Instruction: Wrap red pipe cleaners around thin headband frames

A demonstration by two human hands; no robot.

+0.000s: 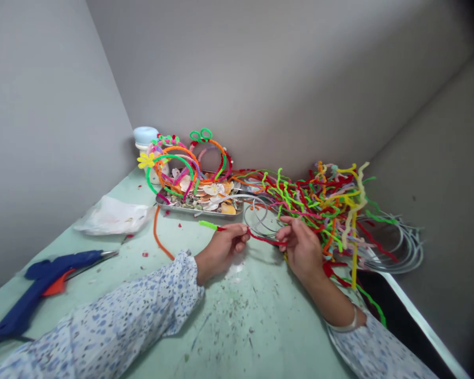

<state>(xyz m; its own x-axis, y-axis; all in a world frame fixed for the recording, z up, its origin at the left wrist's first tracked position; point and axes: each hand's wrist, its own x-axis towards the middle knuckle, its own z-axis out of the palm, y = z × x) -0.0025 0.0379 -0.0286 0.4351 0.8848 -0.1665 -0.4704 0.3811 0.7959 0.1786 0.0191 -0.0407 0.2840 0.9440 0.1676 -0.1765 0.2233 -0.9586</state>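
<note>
A red pipe cleaner [264, 239] with a bright green end [207, 225] stretches between my two hands above the table. Thumb and forefinger of my left hand [224, 246] pinch it near where the green meets the red. My right hand [303, 251] has its fingers curled around the red end, with the forefinger raised. Behind the hands lies a loop of clear band [266, 209]. Right of my right hand spreads a large tangle of coloured pipe cleaners [312, 197].
A metal tray [197, 209] of shells stands at the back, with pipe-cleaner-wrapped headbands [174, 158] on it. Beside them is a blue-lidded jar [145, 138]. At left lie a plastic bag [112, 216] and a blue glue gun [51, 276]. Coiled bands [408, 247] sit far right.
</note>
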